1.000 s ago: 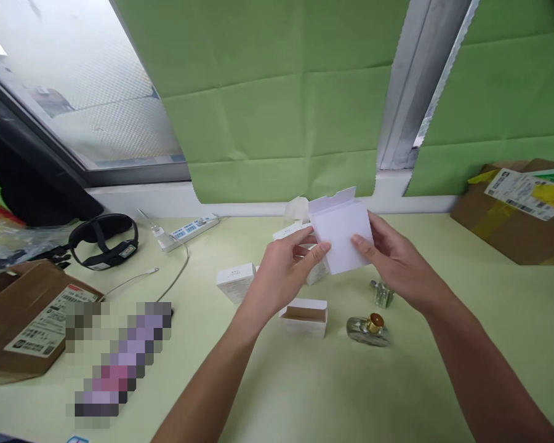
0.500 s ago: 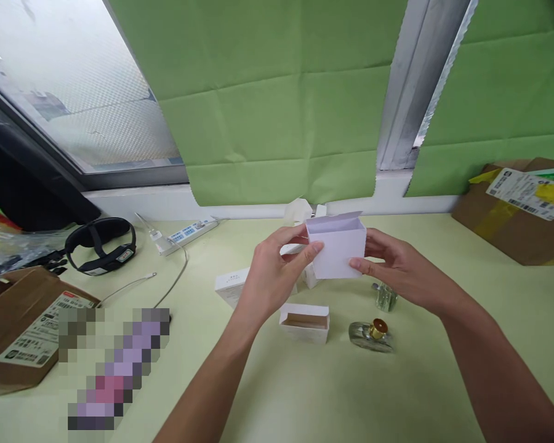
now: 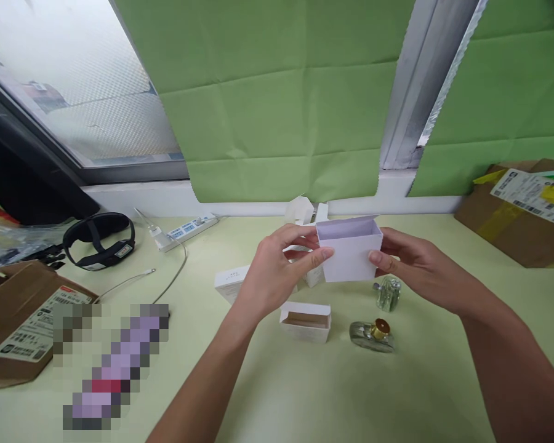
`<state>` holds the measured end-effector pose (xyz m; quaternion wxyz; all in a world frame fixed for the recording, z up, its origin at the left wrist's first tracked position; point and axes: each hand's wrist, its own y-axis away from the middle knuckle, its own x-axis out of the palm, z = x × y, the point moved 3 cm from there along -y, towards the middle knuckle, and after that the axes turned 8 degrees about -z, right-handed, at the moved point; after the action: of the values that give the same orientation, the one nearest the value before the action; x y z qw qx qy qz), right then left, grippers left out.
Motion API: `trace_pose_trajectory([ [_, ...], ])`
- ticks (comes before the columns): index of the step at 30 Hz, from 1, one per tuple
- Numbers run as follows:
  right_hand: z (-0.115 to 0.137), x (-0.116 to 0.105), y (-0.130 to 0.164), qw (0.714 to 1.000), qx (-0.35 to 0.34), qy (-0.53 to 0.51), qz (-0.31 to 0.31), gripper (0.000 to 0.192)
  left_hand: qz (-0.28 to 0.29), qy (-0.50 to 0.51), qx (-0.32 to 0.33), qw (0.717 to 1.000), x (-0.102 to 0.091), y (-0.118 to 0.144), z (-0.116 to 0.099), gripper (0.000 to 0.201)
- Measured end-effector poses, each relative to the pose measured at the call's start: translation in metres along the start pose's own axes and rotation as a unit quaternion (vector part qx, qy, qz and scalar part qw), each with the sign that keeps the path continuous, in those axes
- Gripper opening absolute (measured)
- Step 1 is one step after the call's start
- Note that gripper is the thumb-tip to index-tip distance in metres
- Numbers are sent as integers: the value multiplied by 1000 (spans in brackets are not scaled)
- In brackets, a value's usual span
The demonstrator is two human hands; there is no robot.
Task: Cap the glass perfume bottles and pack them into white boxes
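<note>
Between my two hands is a small pale lilac-white carton (image 3: pixel 349 261), held above the table with its top flap up and its opening facing me. My left hand (image 3: pixel 281 264) grips its left side, thumb on the front face. On the right side, my right hand (image 3: pixel 409 264) holds it the same way, fingers behind. Below stands another white carton (image 3: pixel 306 332) with an open top. To its right lies a glass perfume bottle (image 3: pixel 373 337) with a gold cap. A smaller greenish glass bottle (image 3: pixel 388 294) sits under my right hand. White boxes (image 3: pixel 231 282) behind are partly hidden.
A cardboard box (image 3: pixel 32 320) and a black head strap (image 3: pixel 99 243) are at the left. A power strip (image 3: pixel 187 232) with cables lies near the window sill. Another cardboard box (image 3: pixel 517 215) stands back right. A pixelated purple object (image 3: pixel 120 363) is front left.
Both hands have shifted slightly right with the carton, and its opening shows a little wider. The view has moved slightly. The bottles and the other carton stay in place on the table.
</note>
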<state>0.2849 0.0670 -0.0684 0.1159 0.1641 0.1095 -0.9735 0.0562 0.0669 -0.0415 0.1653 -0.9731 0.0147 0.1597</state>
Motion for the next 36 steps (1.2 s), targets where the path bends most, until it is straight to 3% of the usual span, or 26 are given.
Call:
trace_pose_trajectory([
  [6,1,0,-2,999,-5,-4,-34,36,-16,7,-30,999,-4,1,-3,31],
  [11,5,3,0,999,-9,-7,-45,22,-16,-3,6,1000,-7,2,-5,28],
  [15,11,7,2,999,-17,7,-38,24,-30,-15,26,999,-11,1,-5,30],
  [22,14,-2,4,997,-31,8,-75,22,15,-112,57,992,-35,21,-13,29],
  [24,16,-4,5,995,-37,-5,-96,21,47,-177,80,980,-40,40,-6,22],
  [26,19,-5,7,994,-43,-9,-102,20,136,-231,90,959,-37,64,8,17],
  [28,23,-3,8,994,-50,-17,-100,22,173,-257,71,948,-32,84,25,25],
  [31,28,-2,11,993,-54,-35,-103,25,151,-255,64,953,-25,98,43,35],
  [36,30,-2,15,994,-53,-40,-90,20,126,-213,70,966,-18,86,56,28],
])
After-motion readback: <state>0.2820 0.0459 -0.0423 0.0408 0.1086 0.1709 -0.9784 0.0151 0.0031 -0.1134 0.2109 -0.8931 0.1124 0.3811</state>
